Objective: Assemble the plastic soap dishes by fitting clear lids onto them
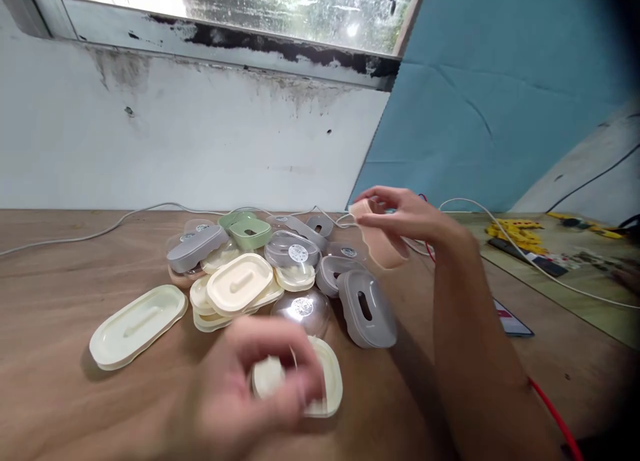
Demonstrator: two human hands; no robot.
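My right hand (400,211) is closed on a peach-coloured plastic cover (383,244) with a wavy edge, holding it tilted above the table at the right of the pile. My left hand (260,374) is low in the foreground, smeared by motion, with fingers curled. Behind its fingers shows a cream oval tray (331,381); whether the hand grips it I cannot tell. Just beyond lie stacked cream trays (240,284), a clear domed cover (303,311) with a round sticker and a grey slotted cover (367,308). Another cream tray (137,328) lies apart at the left.
Green covers (250,231) and more grey covers (197,248) are heaped at the back. A white cable (120,218) runs along the wall. To the right are a phone-like flat object (513,320), yellow parts (515,234) and a red cord (555,418).
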